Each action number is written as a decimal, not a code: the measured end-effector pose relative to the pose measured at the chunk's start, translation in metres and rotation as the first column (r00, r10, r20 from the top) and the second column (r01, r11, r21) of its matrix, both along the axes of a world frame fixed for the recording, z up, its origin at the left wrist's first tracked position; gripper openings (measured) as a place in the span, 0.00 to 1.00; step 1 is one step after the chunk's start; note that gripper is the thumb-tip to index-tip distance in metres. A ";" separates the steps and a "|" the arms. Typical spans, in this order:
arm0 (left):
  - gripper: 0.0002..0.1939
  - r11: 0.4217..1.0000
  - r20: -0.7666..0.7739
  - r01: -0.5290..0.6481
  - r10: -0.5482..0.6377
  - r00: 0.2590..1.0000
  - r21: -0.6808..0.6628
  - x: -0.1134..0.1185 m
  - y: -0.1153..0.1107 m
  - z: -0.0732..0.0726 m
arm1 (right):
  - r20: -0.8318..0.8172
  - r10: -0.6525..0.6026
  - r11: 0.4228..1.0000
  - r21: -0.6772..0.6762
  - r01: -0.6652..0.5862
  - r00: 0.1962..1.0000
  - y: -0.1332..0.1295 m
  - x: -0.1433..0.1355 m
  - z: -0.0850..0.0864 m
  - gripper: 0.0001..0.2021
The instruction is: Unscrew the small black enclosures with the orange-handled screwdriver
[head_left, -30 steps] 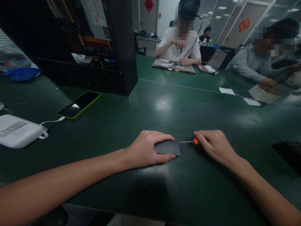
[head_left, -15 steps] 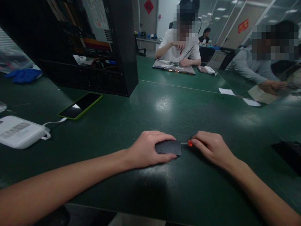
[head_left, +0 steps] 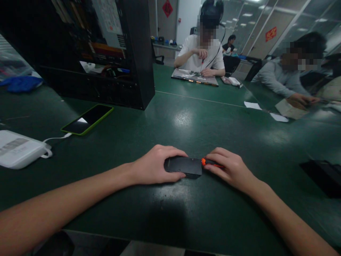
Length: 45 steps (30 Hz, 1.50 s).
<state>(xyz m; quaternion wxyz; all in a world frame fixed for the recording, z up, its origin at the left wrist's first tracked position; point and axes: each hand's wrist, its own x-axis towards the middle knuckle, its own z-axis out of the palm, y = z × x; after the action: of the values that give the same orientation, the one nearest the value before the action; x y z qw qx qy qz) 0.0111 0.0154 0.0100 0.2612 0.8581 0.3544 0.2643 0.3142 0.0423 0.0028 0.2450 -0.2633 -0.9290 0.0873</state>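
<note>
A small dark, flat-topped case (head_left: pixel 184 166) lies on the green table (head_left: pixel 170 135), its long side running left to right. My left hand (head_left: pixel 153 165) is closed on its left end, thumb on the near side and fingers on the far side. In my right hand (head_left: pixel 231 166) is a screwdriver (head_left: pixel 214 163) with a black and orange handle, pinched between thumb and fingers. Its orange collar is right at the case's right end. The metal shaft is out of sight; whether it is inside the case cannot be made out fully.
A large black computer case (head_left: pixel 145 67) stands open at the back left. Before it lies a green-edged phone (head_left: pixel 87 120), cabled to a white power bank (head_left: pixel 21 149). A black object (head_left: pixel 323 176) rests at the right. Two people work across the table, one over a panel (head_left: pixel 195 79).
The screwdriver has moved left toward the case, so its shaft, visible before, is now hidden. More of its handle shows. My left hand grips farther back, exposing more of the case.
</note>
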 end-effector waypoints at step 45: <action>0.22 0.985 0.092 -0.169 0.172 0.981 -0.048 0.008 -0.001 -0.007 | 0.149 -0.054 0.959 0.282 0.009 0.987 -0.014 0.018 0.008 0.12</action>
<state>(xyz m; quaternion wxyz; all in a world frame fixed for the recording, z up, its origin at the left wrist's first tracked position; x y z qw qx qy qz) 0.0191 0.0142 0.0027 0.2714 0.8055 0.4189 0.3195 0.3322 0.0287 0.0108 0.2081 -0.2467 -0.9439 -0.0701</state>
